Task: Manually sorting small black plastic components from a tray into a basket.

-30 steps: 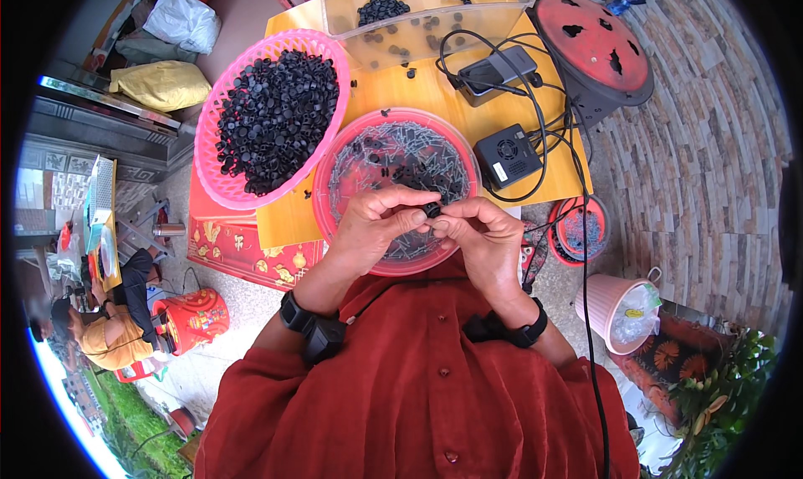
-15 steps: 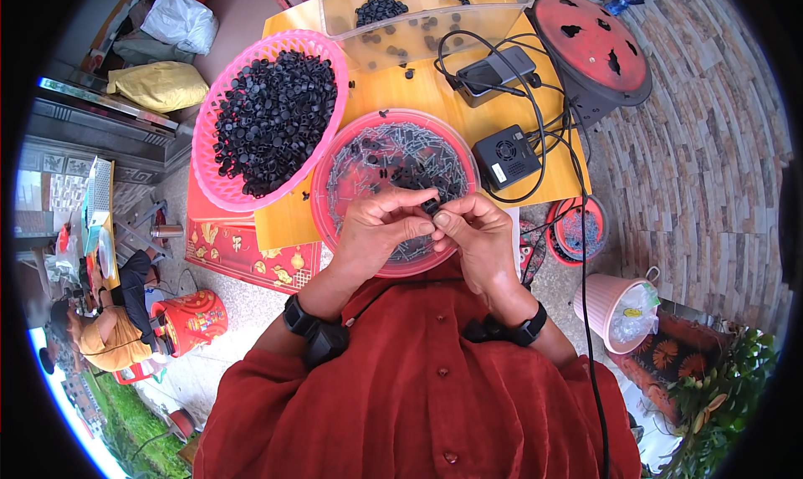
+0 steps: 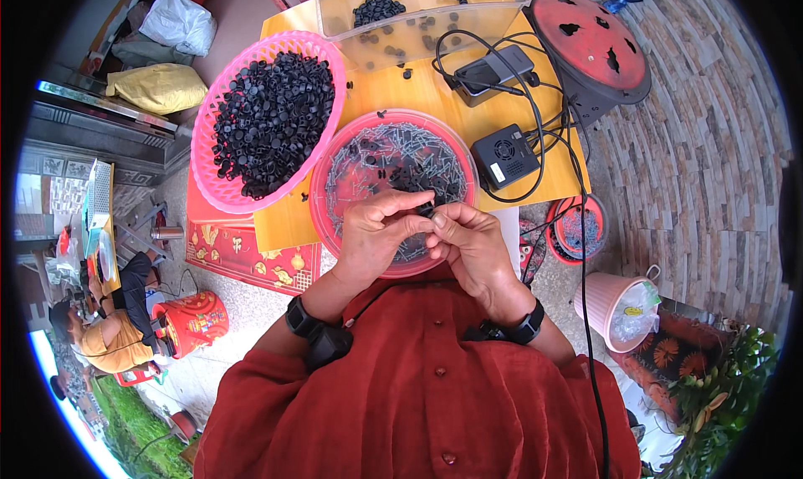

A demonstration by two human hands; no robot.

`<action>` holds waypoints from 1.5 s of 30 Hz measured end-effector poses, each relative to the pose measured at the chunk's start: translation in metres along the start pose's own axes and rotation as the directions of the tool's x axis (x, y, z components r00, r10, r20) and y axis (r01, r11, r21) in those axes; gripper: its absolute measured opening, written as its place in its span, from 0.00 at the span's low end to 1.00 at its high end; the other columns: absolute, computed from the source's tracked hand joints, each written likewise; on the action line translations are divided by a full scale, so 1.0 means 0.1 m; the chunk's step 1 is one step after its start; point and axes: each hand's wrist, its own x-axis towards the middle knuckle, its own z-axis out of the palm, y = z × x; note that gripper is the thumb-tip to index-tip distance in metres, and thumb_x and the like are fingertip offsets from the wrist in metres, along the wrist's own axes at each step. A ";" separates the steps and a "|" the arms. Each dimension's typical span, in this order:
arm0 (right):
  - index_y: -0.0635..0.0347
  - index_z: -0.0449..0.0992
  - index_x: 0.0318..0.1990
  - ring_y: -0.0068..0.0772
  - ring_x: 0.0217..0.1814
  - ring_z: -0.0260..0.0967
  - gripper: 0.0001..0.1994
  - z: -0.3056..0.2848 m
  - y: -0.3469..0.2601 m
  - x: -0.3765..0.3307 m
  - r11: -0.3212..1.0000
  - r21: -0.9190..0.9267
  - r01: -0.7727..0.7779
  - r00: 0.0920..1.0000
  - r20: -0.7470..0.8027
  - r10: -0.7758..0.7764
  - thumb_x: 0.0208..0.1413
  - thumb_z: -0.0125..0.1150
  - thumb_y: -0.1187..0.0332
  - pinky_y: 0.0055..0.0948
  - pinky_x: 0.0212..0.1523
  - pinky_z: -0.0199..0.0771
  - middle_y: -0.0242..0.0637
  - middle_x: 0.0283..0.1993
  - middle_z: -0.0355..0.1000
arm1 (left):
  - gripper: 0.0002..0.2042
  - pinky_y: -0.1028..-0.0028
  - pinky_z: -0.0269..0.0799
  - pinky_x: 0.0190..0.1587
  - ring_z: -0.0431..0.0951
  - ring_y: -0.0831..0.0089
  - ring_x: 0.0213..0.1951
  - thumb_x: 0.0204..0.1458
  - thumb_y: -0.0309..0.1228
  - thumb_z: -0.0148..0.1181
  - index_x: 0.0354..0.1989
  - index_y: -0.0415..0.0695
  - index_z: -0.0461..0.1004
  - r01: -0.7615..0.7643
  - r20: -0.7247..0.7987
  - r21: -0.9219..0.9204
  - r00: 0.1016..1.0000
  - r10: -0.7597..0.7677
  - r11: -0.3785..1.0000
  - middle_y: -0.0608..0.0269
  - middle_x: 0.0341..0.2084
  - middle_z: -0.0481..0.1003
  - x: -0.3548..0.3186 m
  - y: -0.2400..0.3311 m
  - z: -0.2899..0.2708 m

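Observation:
Both hands meet over the near side of a round pink tub (image 3: pixel 320 220) that holds loose grey screws (image 3: pixel 351 157) and some black parts (image 3: pixel 410 178). Between the thumb and index finger of my left hand (image 3: pixel 376 232) is a small black plastic part (image 3: pixel 427 210). My right hand (image 3: pixel 477 249) pinches at the same spot, its thumb and fingertips against the black part; whether it also holds a screw is hidden. Left of the tub, a pink basket (image 3: pixel 199 157) is heaped with small black plastic caps (image 3: pixel 272 119).
A clear plastic bin (image 3: pixel 418 27) with black pieces stands at the table's far side. Black cables (image 3: pixel 535 102) loop around a dark box (image 3: pixel 505 157) on the right. Another red tub (image 3: pixel 554 243) and a pink bucket (image 3: pixel 598 307) stand lower right. A person (image 3: pixel 117 337) sits far left.
My hands have shifted very slightly left with the black part between them. The right hand's fingers have turned a little around it. The tub and basket stay in place.

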 end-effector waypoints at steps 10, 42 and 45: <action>0.63 0.72 0.34 0.20 0.26 0.68 0.06 -0.07 0.06 0.05 1.000 -0.003 -0.023 0.999 0.049 0.023 0.55 0.56 0.69 0.20 0.28 0.71 0.33 0.28 0.71 | 0.12 0.78 0.71 0.32 0.75 0.75 0.31 0.45 0.20 0.58 0.40 0.36 0.74 -0.069 -0.036 0.172 0.996 0.076 0.983 0.57 0.29 0.75 -0.01 0.00 0.04; 0.63 0.73 0.47 0.18 0.34 0.66 0.14 -0.01 0.15 0.03 0.971 0.090 0.222 0.957 0.172 -0.235 0.52 0.58 0.73 0.19 0.37 0.69 0.29 0.35 0.71 | 0.12 0.79 0.73 0.29 0.76 0.75 0.28 0.47 0.15 0.53 0.41 0.36 0.72 -0.175 -0.047 0.175 0.981 0.186 0.969 0.58 0.28 0.73 -0.08 0.08 0.10; 0.63 0.73 0.47 0.18 0.34 0.66 0.14 -0.05 0.15 0.02 0.969 0.053 0.243 0.953 0.172 -0.248 0.52 0.58 0.73 0.18 0.37 0.69 0.29 0.35 0.71 | 0.13 0.79 0.74 0.30 0.76 0.74 0.29 0.47 0.15 0.53 0.42 0.36 0.72 -0.151 -0.026 0.101 0.988 0.154 0.983 0.57 0.29 0.73 -0.08 0.10 0.10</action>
